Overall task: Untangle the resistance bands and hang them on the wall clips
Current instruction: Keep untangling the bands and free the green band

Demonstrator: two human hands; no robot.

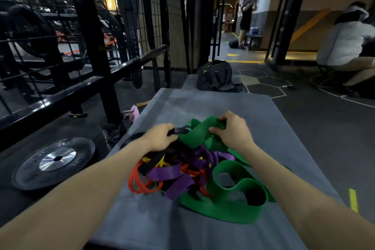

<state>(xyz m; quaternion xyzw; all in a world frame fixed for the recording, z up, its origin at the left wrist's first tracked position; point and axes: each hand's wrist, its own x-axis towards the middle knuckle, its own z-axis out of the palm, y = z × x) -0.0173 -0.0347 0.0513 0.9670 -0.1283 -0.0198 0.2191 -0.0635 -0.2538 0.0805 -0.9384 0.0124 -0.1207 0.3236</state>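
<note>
Head view: I'm untangling; left hand (pixel 162 137) pinches black band (pixel 179 131), right hand (pixel 231 130) grips green band (pixel 203 128); next, pull apart.

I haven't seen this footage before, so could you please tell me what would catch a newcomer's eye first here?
First, the bright tangle of bands in green, purple, red, yellow and black, heaped mid-frame on the grey mat. Both hands work at its far edge: the left hand grips a black band, the right hand a wide green band. A weight plate lies on the floor left of the mat.
</note>
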